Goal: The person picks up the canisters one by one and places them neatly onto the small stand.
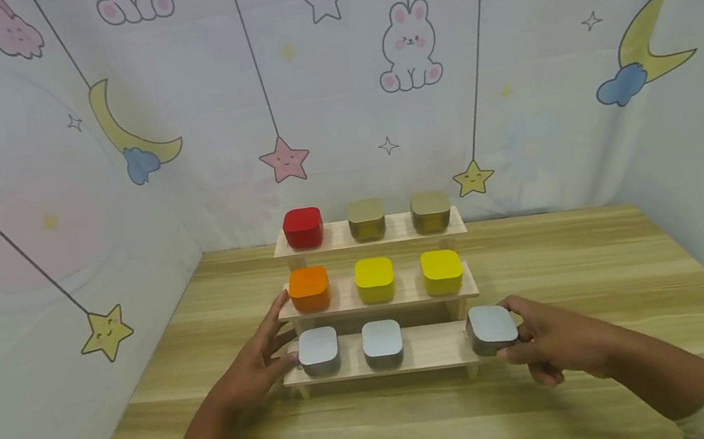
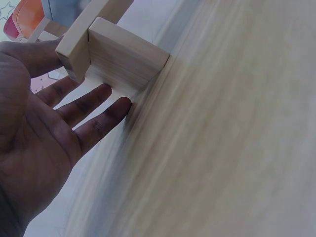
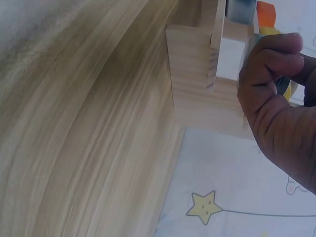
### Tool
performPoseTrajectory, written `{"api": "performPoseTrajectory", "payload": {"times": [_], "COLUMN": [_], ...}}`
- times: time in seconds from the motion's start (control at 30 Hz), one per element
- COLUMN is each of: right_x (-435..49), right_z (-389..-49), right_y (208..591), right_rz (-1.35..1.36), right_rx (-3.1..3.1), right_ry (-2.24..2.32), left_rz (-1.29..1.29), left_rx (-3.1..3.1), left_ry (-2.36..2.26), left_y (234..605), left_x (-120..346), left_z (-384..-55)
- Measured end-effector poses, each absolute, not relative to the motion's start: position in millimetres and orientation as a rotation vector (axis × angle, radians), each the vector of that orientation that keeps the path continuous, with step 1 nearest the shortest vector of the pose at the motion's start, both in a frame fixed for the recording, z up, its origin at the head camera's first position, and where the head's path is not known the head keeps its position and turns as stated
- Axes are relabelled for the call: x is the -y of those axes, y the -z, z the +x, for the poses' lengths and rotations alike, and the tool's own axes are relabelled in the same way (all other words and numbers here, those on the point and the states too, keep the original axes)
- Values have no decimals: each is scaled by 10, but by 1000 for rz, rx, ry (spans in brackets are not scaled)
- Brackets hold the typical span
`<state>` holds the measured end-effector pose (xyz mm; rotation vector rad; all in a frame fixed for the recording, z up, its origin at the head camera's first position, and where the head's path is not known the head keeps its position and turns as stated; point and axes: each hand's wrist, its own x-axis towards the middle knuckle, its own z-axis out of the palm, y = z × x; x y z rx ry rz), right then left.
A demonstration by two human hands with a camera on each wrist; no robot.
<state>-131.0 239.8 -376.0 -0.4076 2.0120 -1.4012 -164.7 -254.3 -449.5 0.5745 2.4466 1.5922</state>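
Note:
A three-step wooden rack (image 1: pixel 437 345) stands on the table. My right hand (image 1: pixel 554 341) pinches a silver rounded-square tin (image 1: pixel 492 328) at the right end of the bottom step, slightly tilted; whether it touches the step I cannot tell. My left hand (image 1: pixel 254 365) is at the rack's left side, thumb against the end of the bottom step and the other fingers extended, as the left wrist view also shows. Two more silver tins, a left one (image 1: pixel 319 351) and a middle one (image 1: pixel 382 343), sit on the bottom step. In the right wrist view my curled fingers mostly hide the held tin.
The middle step holds an orange tin (image 1: pixel 309 290) and two yellow tins (image 1: pixel 375 279). On the top step are a red tin (image 1: pixel 303 228) and two gold tins (image 1: pixel 367 219). Patterned cloth walls (image 1: pixel 340 98) enclose the wood-grain table (image 1: pixel 386 436) at the back and sides.

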Motion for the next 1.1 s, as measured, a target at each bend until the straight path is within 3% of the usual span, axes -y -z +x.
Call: {"api": "performPoseTrajectory", "payload": {"times": [1.1], "right_x": [-1800], "right_z": [-1248], "right_y": [3889], "right_rz": [-386], "right_rx": [-2260], "right_ry": [1337], "left_rz": [590], "left_rx": [-2465], "left_ry": [-1577], "left_y": [4490], "left_x": [2551], "left_z": [-1630]}}
